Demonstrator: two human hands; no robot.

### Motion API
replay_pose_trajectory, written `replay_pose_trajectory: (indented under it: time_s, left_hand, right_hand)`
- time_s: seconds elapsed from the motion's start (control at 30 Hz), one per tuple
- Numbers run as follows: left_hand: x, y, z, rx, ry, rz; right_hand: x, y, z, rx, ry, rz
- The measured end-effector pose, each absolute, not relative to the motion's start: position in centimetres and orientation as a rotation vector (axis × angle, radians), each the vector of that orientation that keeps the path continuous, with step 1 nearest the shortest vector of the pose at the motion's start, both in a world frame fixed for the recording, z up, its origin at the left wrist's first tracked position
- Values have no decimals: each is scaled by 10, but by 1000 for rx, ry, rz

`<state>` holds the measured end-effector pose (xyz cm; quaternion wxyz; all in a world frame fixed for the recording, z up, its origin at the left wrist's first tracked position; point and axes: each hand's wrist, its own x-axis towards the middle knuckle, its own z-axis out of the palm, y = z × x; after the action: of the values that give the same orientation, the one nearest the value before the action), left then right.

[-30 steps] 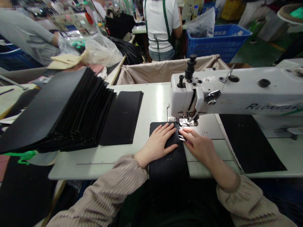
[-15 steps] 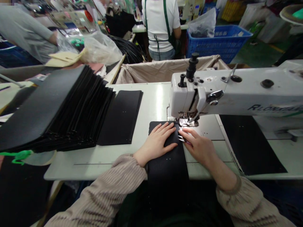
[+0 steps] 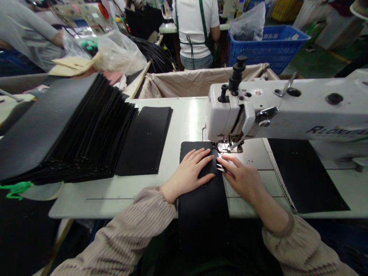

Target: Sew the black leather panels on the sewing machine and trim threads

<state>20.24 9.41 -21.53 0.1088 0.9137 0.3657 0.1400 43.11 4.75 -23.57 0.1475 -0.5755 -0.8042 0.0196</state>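
Note:
A black panel (image 3: 203,214) that looks like leather or faux leather lies on the sewing machine table, its right edge at the presser foot (image 3: 227,147). My left hand (image 3: 193,168) rests flat on this panel, fingers spread. Close by the panel's right edge, my right hand (image 3: 244,177) has a pair of thread snips (image 3: 222,168) in its fingers, the silver tips pointing left over the panel. The snips' handle is mostly hidden in the palm. The white sewing machine head (image 3: 227,115) stands just beyond both hands.
A tall stack of black panels (image 3: 71,126) stands at the left, with a lower pile (image 3: 143,142) beside it. Another black panel (image 3: 307,176) lies at the right. Behind are a cloth-lined bin (image 3: 175,85), a blue crate (image 3: 270,50) and two people.
The black panel has slid a little away from me past the presser foot, its small holes now close to my left thumb. Both hands keep nearly the same place and hold.

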Motion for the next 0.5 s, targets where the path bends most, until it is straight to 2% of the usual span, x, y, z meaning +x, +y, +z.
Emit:
replay_pose_trajectory:
  time_s: [0.5]
  left_hand:
    - [201,95,-218,2693,1042,435]
  right_hand:
    - [431,47,-236,-1684,-2312,44]
